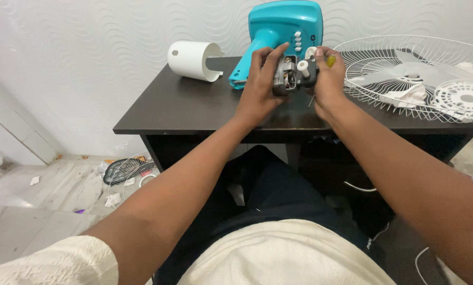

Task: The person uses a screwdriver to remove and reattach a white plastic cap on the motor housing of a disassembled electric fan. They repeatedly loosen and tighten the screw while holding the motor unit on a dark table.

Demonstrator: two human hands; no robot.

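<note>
While both hands (294,79) grip it, the grey motor (292,74) seemingly hides labels.

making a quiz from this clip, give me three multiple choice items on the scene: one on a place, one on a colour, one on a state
1. Where does the white cylindrical cover lie?
A. on the desk's far left
B. on the floor
C. inside the grille

2. What colour is the fan base?
A. red
B. turquoise
C. black

3. How is the fan motor held?
A. lying alone on the desk
B. by one hand only
C. between both hands

Answers: 1 A, it rests on the dark desk left of the base. 2 B, its shell is turquoise. 3 C, the left hand and right hand grip it from either side.
</note>
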